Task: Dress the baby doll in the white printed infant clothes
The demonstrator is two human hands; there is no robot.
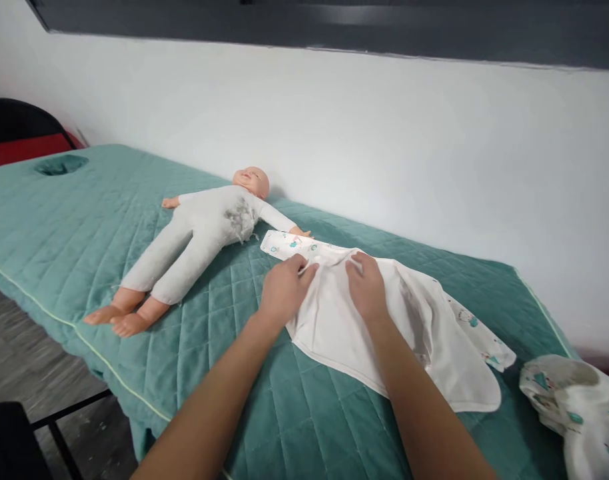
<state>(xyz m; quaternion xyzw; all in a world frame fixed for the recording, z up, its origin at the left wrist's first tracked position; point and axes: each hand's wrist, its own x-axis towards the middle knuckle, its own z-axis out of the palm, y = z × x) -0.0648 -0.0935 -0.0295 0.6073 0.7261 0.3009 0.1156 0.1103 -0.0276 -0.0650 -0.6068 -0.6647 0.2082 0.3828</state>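
Observation:
A white baby shirt (329, 320) lies spread on the green quilted bed cover, its plain inner side up and its sleeves showing a small coloured print. My left hand (286, 285) pinches the cloth near the upper edge, beside the printed left sleeve. A short way to the right, my right hand (367, 283) pinches the same edge, with a small fold of cloth at its fingertips. Left of the shirt, a baby doll (209, 217) in a white cloth body lies on its back, one of its hands touching the sleeve end. Grey frayed stuffing shows on its upper body.
The green quilted cover (234, 393) spans the bed, with a round hole (61, 165) at its far left. Bunched printed cloth (579, 407) sits at the right edge. A white wall (384, 147) runs behind. A black and red chair (24, 130) stands at the left.

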